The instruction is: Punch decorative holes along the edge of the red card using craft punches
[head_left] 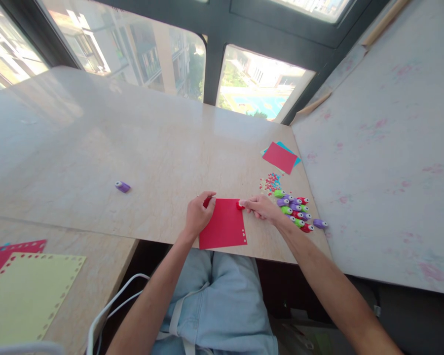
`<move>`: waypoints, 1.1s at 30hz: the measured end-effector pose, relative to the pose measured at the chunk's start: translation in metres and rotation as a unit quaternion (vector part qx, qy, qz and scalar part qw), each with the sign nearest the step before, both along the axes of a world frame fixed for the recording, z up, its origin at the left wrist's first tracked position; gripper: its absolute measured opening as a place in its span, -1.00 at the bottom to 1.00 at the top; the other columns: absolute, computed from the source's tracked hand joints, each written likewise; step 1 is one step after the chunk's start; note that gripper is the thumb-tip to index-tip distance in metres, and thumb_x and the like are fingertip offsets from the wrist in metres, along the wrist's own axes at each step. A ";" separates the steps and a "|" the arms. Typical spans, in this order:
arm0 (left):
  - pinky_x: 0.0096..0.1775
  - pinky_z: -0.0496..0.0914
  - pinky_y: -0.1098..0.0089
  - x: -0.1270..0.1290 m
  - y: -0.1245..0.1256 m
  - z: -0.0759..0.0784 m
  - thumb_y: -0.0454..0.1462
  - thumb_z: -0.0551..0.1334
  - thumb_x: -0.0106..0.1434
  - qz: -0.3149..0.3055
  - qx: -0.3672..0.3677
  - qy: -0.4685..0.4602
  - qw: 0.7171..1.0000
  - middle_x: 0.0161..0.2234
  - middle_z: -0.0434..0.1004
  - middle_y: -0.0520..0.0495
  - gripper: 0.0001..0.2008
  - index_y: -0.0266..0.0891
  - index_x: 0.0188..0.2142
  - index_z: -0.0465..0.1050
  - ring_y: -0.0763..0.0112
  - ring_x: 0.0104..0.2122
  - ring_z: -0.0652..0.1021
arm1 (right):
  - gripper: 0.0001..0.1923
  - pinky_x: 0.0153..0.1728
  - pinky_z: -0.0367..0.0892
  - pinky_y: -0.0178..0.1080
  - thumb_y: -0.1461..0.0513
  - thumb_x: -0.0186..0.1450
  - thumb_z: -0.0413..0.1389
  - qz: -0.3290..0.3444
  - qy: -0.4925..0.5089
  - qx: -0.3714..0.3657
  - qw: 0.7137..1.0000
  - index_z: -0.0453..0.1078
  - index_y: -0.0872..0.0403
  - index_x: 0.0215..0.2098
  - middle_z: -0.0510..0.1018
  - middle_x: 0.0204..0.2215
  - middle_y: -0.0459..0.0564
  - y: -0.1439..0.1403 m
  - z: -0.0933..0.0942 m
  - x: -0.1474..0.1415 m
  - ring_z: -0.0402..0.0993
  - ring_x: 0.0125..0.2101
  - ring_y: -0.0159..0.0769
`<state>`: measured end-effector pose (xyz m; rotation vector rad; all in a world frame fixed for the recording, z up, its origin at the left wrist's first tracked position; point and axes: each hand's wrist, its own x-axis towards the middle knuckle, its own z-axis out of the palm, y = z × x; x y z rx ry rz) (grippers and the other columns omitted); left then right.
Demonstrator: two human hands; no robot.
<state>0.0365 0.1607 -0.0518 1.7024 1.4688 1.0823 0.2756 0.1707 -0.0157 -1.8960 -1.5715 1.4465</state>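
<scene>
A red sheet of paper [225, 227] lies at the table's front edge, with a few small punched holes low on its right side. My left hand [199, 214] is closed at the sheet's upper left corner, pinching the paper between thumb and fingers. At the upper right corner, my right hand [262, 206] grips a small red craft punch [240, 205] set on the paper's edge. Its fingers partly cover the punch. Beside that hand sits a cluster of purple, green and red craft punches [295, 207].
Small coloured paper bits [272, 182] lie behind the cluster, near stacked red and blue sheets [280, 158]. One purple punch [320, 224] rests by the right wall, another purple punch [123, 187] to the left. A hole-edged yellow sheet [33, 296] lies lower left, near a white cable [107, 308].
</scene>
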 end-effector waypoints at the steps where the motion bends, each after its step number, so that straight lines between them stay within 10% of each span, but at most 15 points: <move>1: -0.18 0.45 0.31 0.000 0.000 0.000 -0.25 0.14 0.30 0.000 0.001 -0.004 1.000 -0.24 0.62 -0.08 -0.80 -0.19 -0.13 0.49 0.32 -0.25 0.59 | -0.48 -0.74 -0.16 -0.39 -0.17 0.14 0.16 -0.006 0.004 0.001 1.000 0.35 0.10 -0.60 0.20 -0.85 -0.22 0.000 0.000 0.000 -0.02 -0.80 -0.54; 10: -0.17 0.46 0.31 -0.002 0.000 0.000 -0.26 0.15 0.29 0.004 0.006 -0.032 0.999 -0.25 0.62 -0.08 -0.82 -0.19 -0.16 0.49 0.32 -0.25 0.60 | -0.53 -0.67 -0.04 -0.35 -0.13 0.21 0.10 -0.109 0.037 0.185 0.976 0.27 0.06 -0.57 0.25 -0.72 -0.20 -0.021 -0.018 -0.007 0.04 -0.70 -0.48; 17: -0.16 0.46 0.32 -0.002 0.000 0.000 -0.27 0.16 0.29 0.000 0.011 -0.037 0.999 -0.25 0.62 -0.09 -0.82 -0.20 -0.17 0.49 0.33 -0.25 0.60 | -0.42 -0.50 0.14 -0.33 -0.10 0.18 0.18 -0.028 -0.019 0.255 0.966 0.44 0.12 0.00 0.32 -0.60 -0.20 -0.032 -0.026 -0.009 0.22 -0.56 -0.38; 21: -0.18 0.45 0.34 -0.003 0.000 0.000 -0.26 0.16 0.29 0.006 0.012 -0.045 0.999 -0.25 0.62 -0.09 -0.82 -0.21 -0.18 0.50 0.34 -0.26 0.59 | -0.53 -0.46 0.16 -0.32 -0.05 0.22 0.16 0.013 -0.068 0.266 0.961 0.50 0.09 -0.07 0.41 -0.56 -0.15 -0.028 -0.029 -0.008 0.30 -0.53 -0.34; 33: -0.27 0.45 0.36 -0.002 0.001 -0.008 -0.21 0.15 0.30 0.015 -0.006 -0.085 0.996 -0.30 0.62 -0.10 -0.81 -0.23 -0.23 0.51 0.36 -0.34 0.57 | -0.54 -0.42 0.25 -0.26 -0.06 0.27 0.09 -0.143 -0.070 0.324 0.933 0.44 0.13 -0.09 0.47 -0.59 -0.11 -0.030 -0.039 -0.018 0.41 -0.52 -0.25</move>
